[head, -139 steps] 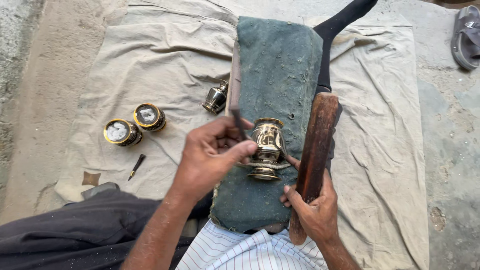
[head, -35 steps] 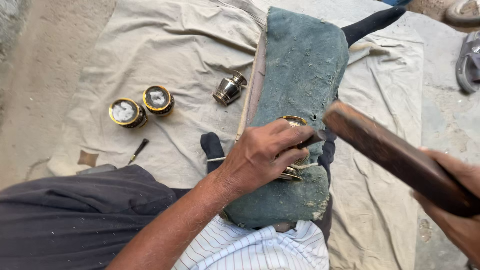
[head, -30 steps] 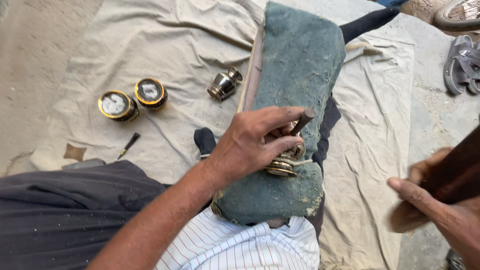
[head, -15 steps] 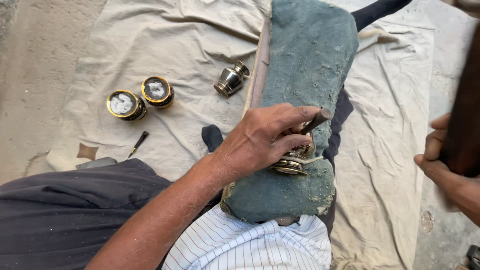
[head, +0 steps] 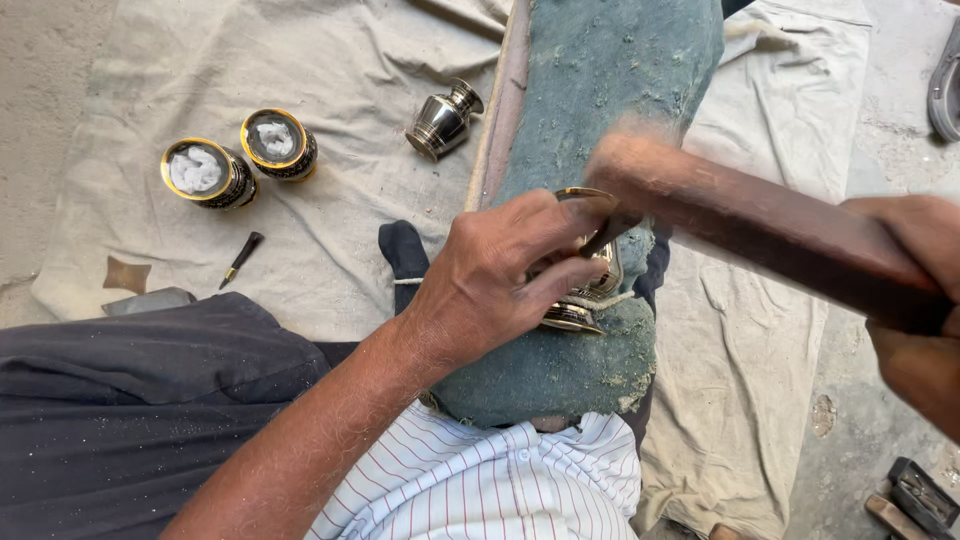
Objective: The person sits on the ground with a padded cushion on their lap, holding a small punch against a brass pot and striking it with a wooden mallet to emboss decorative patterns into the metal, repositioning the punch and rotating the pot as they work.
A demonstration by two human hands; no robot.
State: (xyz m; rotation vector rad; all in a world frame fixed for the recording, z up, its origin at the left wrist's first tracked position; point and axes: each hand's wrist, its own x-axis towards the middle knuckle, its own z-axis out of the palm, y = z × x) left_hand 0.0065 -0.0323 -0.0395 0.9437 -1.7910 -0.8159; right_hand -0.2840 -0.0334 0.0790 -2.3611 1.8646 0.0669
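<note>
The left hand (head: pixel 500 275) is closed over a small brass vessel (head: pixel 590 290), pinning it on the green padded board (head: pixel 600 90) while its fingers also pinch a thin dark punch (head: pixel 607 235) against the metal. The right hand (head: pixel 915 300) grips a long wooden mallet (head: pixel 760 225), whose blurred end hangs just above the punch and vessel. Most of the vessel is hidden under the left fingers; the right hand is cut off by the frame edge. On the beige cloth (head: pixel 380 60) to the left lie two round brass-rimmed pots (head: pixel 240 160), a small silvery vase (head: pixel 443 120) on its side, and a short dark tool (head: pixel 241 258).
</note>
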